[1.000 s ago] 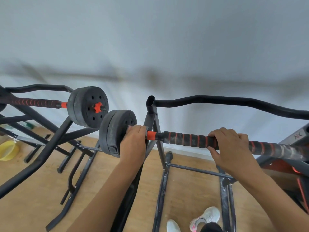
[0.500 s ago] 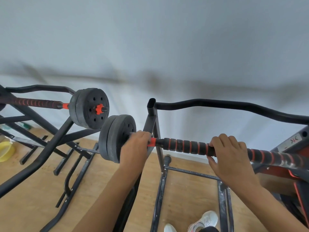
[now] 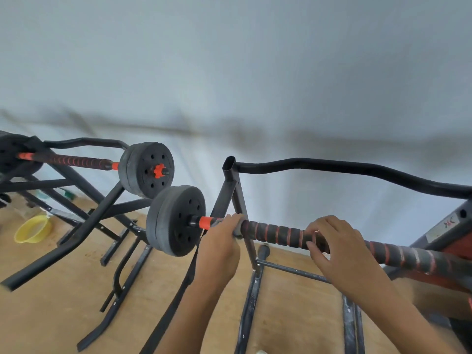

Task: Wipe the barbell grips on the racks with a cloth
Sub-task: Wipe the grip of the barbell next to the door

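A barbell with a black foam grip ringed in red [image 3: 278,235] lies across a black rack [image 3: 233,190], its black weight plates [image 3: 176,221] at the left end. My left hand [image 3: 219,246] grips the bar just right of the orange collar, and a scrap of grey cloth [image 3: 238,230] shows under its fingers. My right hand [image 3: 339,251] curls loosely round the grip further right, fingers over the top and thumb below. A second barbell's grip [image 3: 74,160] lies on another rack at the left.
The second barbell's plates [image 3: 146,169] hang close to the first one's plates. A curved black bar [image 3: 357,169] runs behind the grip. A yellow bowl [image 3: 33,229] sits on the wooden floor at left. A red and black machine [image 3: 449,226] stands at right.
My left hand has slid right from the plates, uncovering the orange collar. My right hand has shifted slightly left and its hold looks looser.
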`<act>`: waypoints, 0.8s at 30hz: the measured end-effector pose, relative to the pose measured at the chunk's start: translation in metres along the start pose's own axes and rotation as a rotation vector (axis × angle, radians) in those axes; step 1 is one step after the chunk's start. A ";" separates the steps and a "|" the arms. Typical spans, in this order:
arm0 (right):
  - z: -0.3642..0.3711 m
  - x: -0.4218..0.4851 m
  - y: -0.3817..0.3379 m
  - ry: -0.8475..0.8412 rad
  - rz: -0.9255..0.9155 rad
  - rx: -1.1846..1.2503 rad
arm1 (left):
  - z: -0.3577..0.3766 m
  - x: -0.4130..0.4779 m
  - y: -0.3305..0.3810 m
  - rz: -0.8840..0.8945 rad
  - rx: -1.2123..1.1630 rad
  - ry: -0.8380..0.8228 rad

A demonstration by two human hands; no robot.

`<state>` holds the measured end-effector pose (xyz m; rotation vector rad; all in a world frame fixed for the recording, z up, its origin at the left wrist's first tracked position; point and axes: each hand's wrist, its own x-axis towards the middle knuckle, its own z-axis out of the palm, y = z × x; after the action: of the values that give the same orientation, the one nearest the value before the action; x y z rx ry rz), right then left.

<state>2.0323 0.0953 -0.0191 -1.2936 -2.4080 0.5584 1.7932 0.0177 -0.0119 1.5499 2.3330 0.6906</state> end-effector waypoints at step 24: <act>0.009 -0.085 -0.033 0.010 -0.512 0.192 | -0.013 -0.103 0.081 -0.815 -1.664 -0.092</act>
<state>2.0491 0.0049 -0.0200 -0.5644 -2.4690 0.6045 1.8923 -0.0537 0.0364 -0.1047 1.1544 1.5275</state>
